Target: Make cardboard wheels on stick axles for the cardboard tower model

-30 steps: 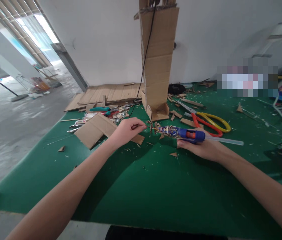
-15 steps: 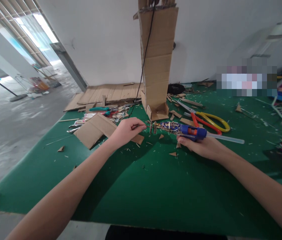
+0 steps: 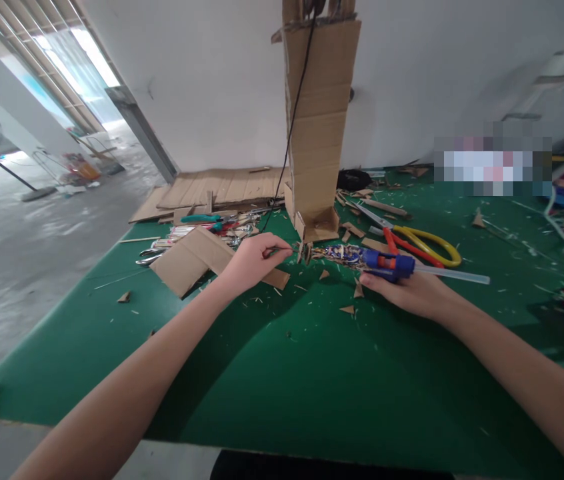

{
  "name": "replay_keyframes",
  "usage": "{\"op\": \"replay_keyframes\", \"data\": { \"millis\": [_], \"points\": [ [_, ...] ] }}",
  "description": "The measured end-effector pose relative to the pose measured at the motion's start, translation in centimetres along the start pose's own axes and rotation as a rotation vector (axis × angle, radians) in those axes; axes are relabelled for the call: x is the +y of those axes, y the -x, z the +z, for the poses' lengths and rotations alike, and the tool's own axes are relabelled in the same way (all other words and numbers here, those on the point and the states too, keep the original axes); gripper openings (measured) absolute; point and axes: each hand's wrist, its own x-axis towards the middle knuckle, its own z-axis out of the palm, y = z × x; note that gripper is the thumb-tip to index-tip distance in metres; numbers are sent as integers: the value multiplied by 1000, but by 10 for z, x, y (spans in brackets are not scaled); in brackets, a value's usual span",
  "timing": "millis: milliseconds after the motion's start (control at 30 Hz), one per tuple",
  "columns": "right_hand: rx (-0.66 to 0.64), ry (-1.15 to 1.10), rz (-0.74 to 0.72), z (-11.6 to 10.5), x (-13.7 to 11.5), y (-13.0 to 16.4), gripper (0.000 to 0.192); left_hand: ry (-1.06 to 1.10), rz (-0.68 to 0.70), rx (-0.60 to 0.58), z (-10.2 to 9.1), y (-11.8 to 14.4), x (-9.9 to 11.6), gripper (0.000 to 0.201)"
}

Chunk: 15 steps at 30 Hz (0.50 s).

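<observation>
My left hand [image 3: 259,259] is closed in a pinch, thumb against finger, on a small brown cardboard piece [image 3: 305,253] that sticks out to the right of the fingertips. How it is gripped is too small to see clearly. My right hand [image 3: 407,292] is wrapped round a blue hot glue gun [image 3: 387,264], whose nozzle points left and sits right by the cardboard piece. Brown and whitish crust covers the gun's front. From its rear a clear glue stick [image 3: 462,274] juts out to the right. Both hands are above the green tabletop [image 3: 282,380].
A tall cardboard column [image 3: 319,127] stands behind my hands, with a black cord [image 3: 296,100] hanging along it. Scissors [image 3: 427,243] with red and yellow handles lie behind the gun. Teal-handled pliers [image 3: 202,218] and a cut cardboard sheet [image 3: 179,263] are at left, among scraps.
The small cardboard piece has turned slightly in the left fingertips, beside the nozzle. Both hands keep their grip; the whole view has shifted a little.
</observation>
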Motion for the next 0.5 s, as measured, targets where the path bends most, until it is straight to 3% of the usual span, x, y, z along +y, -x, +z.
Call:
{"op": "replay_keyframes", "data": {
  "millis": [500],
  "points": [
    [-10,72,65,1,2,-1,32,27,-9,5,1,1,1,16]
  ]
}}
